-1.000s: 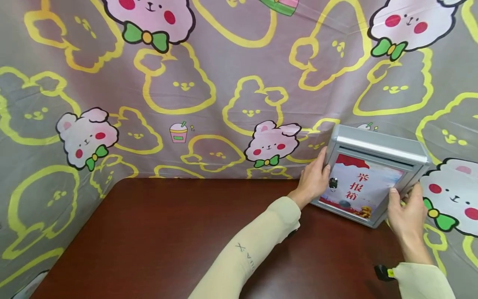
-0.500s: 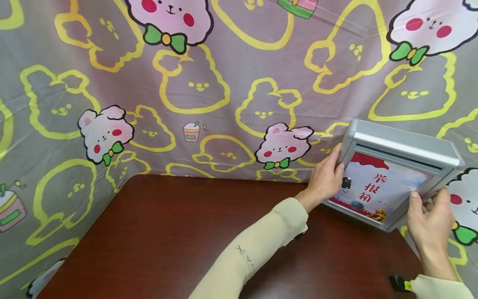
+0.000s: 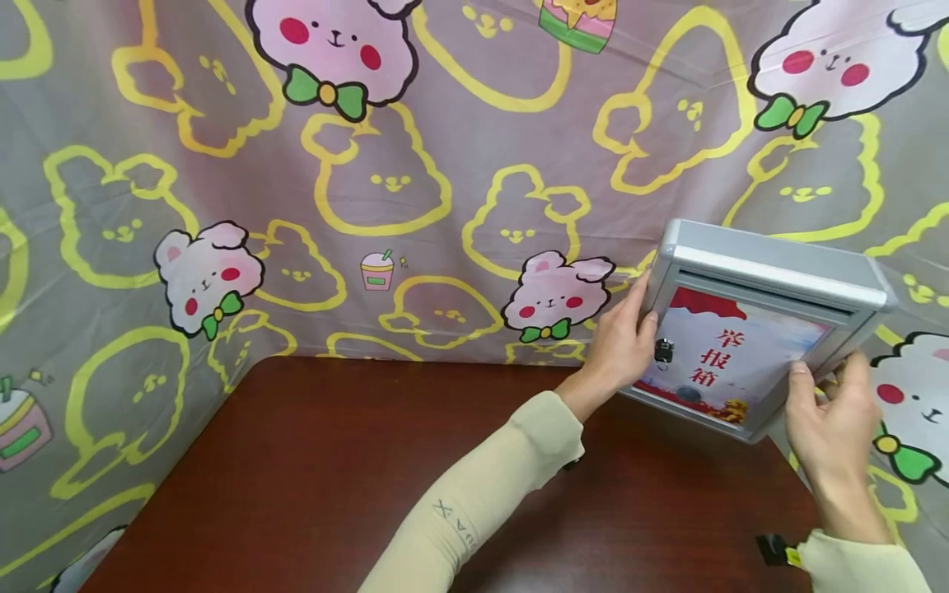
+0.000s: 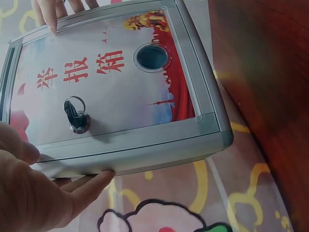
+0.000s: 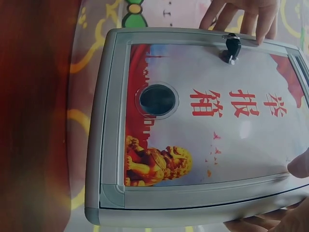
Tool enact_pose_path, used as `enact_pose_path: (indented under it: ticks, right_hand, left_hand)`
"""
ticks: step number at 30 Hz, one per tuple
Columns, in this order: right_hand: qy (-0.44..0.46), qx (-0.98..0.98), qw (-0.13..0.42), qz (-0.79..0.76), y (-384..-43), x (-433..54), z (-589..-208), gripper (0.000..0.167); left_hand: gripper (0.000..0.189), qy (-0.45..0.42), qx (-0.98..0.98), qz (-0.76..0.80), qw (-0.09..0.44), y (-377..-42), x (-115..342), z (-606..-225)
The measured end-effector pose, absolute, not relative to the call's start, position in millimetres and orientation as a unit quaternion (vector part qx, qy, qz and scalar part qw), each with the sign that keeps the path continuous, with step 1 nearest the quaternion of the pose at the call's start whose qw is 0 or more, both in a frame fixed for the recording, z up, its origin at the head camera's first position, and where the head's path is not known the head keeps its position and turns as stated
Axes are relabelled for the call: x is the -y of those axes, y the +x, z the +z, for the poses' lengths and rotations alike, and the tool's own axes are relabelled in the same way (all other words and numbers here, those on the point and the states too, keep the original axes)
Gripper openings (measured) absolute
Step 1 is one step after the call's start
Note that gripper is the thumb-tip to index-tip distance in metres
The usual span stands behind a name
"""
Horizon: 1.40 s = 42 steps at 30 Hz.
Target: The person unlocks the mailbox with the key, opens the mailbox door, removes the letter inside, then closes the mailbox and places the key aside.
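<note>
A grey metal report box (image 3: 771,354) with a slot near its top and red Chinese characters on its front panel is held up at the right of the head view, tilted. My left hand (image 3: 621,346) grips its left side, thumb on the front edge. On the opposite side my right hand (image 3: 834,412) holds the frame, thumb on the front and fingers behind. In the left wrist view a key (image 4: 73,113) with a ring sits in the lock. A round window (image 5: 157,100) shows low on the panel in the right wrist view. The back of the box is hidden.
A dark red-brown table (image 3: 356,461) spreads below and to the left of the box. Behind it hangs a grey curtain (image 3: 437,206) with yellow outlines and cartoon rabbits. A black strap end (image 3: 773,550) hangs by the right sleeve.
The box has risen against the curtain and looks larger, with both hands keeping their hold on its sides. The head view has also shifted a little.
</note>
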State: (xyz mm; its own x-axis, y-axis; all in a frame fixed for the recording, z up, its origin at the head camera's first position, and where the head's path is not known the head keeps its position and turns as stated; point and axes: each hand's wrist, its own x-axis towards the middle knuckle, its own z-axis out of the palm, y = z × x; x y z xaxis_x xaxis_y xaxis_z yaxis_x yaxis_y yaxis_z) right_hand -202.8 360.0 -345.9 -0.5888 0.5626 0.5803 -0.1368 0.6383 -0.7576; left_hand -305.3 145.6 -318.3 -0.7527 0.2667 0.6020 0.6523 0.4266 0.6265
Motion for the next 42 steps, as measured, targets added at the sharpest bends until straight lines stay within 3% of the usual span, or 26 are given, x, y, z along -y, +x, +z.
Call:
enact_pose_path:
  ticks: [6,18,27,36,42]
  right_hand:
    - [-0.094,0.789,0.453,0.404,-209,-341,-341,0.036]
    - [-0.038,0.797,0.438,0.414,-226,-294,-322,0.033]
    - [0.002,0.799,0.405,0.444,-234,-266,-328,0.032]
    - [0.039,0.788,0.409,0.46,-243,-248,-332,0.027]
    - [0.056,0.789,0.392,0.47,-247,-232,-338,0.034]
  left_hand:
    - [0.062,-0.266,0.814,-0.469,0.215,-301,-123,-311]
    - [0.063,-0.245,0.807,-0.486,0.229,-295,-67,-293]
    - [0.062,-0.215,0.813,-0.475,0.258,-289,-32,-299]
    - [0.061,-0.188,0.819,-0.478,0.255,-285,-11,-305]
    - [0.061,-0.168,0.823,-0.468,0.275,-281,8,-314]
